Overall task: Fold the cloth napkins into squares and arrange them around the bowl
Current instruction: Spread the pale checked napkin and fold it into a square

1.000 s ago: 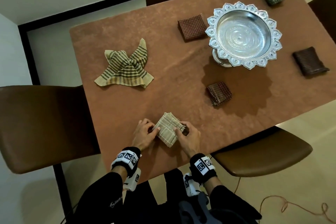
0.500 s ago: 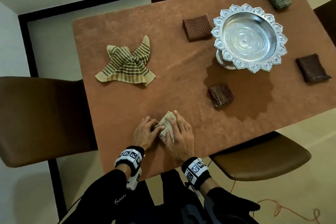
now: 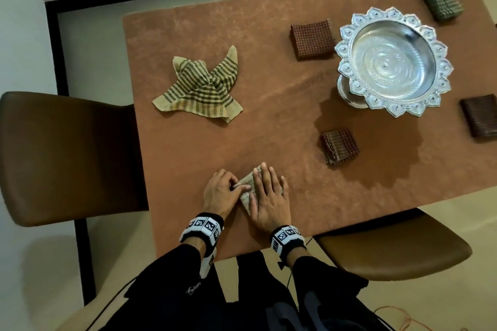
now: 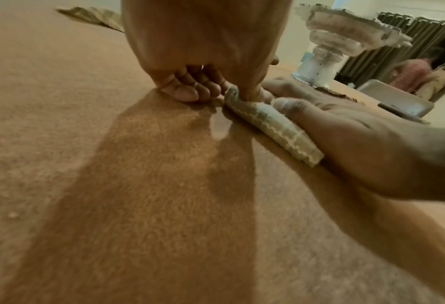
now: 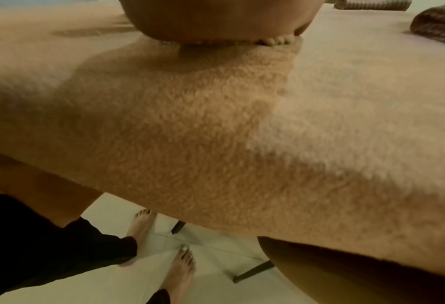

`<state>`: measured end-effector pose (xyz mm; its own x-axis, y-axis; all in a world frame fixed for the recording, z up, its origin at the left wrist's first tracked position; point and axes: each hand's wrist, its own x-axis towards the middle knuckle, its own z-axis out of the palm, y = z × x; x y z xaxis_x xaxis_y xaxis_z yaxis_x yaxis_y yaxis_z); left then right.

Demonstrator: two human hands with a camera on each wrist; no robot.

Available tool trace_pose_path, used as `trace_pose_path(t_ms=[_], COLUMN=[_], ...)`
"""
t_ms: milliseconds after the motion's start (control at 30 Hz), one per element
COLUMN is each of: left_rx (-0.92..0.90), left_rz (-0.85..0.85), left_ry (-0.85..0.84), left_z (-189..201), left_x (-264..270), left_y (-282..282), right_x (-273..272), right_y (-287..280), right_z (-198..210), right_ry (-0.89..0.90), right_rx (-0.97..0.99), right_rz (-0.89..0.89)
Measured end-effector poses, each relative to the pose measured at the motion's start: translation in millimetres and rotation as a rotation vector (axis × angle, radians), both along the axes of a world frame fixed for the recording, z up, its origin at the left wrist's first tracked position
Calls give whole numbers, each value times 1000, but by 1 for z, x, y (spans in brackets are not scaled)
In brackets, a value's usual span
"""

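I wear black sleeves (image 3: 172, 271) and dark trousers (image 5: 47, 253). Black wristbands (image 3: 203, 226) carry white square-coded markers. My feet (image 5: 143, 228) are bare.

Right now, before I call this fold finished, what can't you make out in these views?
- Beige napkin, head view: the right hand lies flat over most of it, so its squareness cannot be judged.
- Left hand grip: its fingertips curl at the napkin's edge; whether they pinch it is unclear.
- Dark napkin, head view: cut off by the right edge.
- Right wrist view: the palm blocks the napkin.
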<state>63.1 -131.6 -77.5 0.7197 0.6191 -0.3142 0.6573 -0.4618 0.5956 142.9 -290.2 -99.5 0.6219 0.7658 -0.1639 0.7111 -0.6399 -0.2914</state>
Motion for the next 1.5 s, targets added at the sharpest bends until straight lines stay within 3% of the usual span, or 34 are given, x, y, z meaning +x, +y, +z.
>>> trace_pose_path(t_ms=[200,300,500,700,867,1133,1300,1500], left_rx=[-43,-94,-354,-670,-784,-862,-958,-883], left_rz=[121,184,449,776,676,449,572,681], left_ry=[145,122,95,10,-87,-379,-518,-581], left_z=[12,19,24,24,34,102,137,145], left_x=[7,3,0,20,26,24,15,12], left_y=[-3,-11,-33,-28,-25,-5,27,67], right_x=[2,6,21,35,46,56,59,50], right_y=[7,7,8,10,-1,4,28,79], right_z=[17,38,55,55,57,86,129,155], right_ry=[121,219,411,479,619,1214,1459,1459], right_rx=[-76,11,154,77,94,406,499,572], right_rz=[-11,-76,-545,-561,-585,-525,-473,-526])
